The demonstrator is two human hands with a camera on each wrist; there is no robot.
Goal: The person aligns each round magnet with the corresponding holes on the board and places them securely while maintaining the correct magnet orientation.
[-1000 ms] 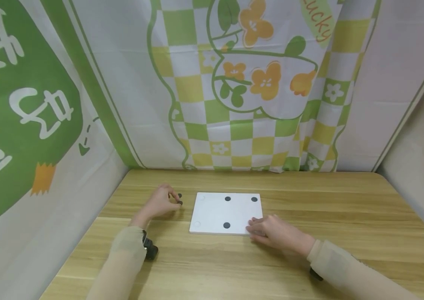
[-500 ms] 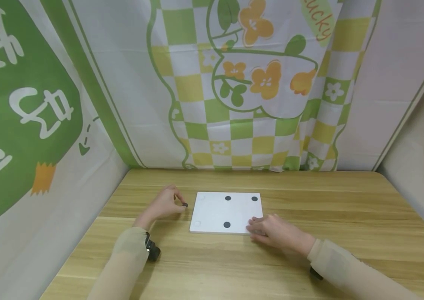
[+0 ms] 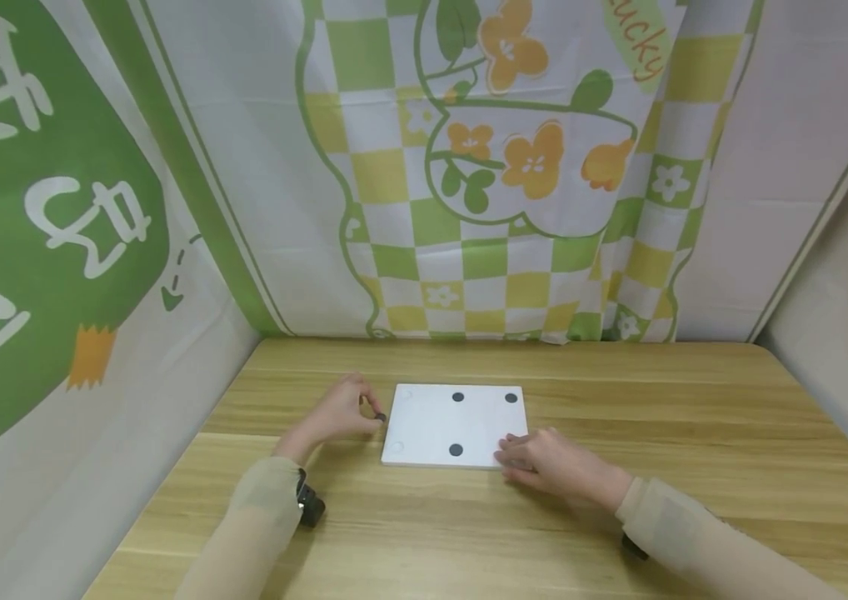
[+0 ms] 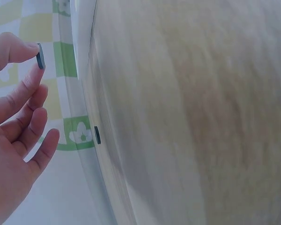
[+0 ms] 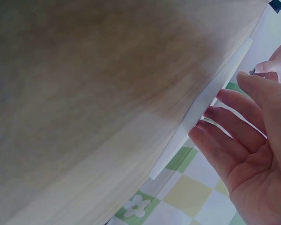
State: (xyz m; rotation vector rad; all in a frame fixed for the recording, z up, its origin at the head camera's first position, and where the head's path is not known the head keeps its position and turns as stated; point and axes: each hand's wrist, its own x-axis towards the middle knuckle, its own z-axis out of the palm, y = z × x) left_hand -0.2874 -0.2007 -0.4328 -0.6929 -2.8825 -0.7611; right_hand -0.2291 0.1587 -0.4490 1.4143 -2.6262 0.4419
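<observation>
A white rectangular board (image 3: 424, 425) lies flat on the table. Three dark round discs sit on it: one disc (image 3: 457, 397) at the back middle, another disc (image 3: 511, 398) at the back right, a third disc (image 3: 456, 450) at the front. Between thumb and index finger, my left hand (image 3: 341, 408) pinches a small dark disc (image 4: 40, 56) on edge, just left of the board; its other fingers are spread. My right hand (image 3: 555, 462) rests its fingertips on the board's front right corner, fingers extended (image 5: 236, 110). One more disc (image 4: 97, 135) lies on the table, hidden behind my left hand in the head view.
Two pale round marks, a back mark (image 3: 406, 395) and a front mark (image 3: 397, 447), show at the board's left corners. The wooden table (image 3: 424, 542) meets a printed checkered cloth (image 3: 484, 275) at its back edge. Cloth walls stand at both sides.
My left hand has moved right and slightly toward me with the pinched disc, from beside the loose disc to near the board's left edge. The right hand stays on the board's corner.
</observation>
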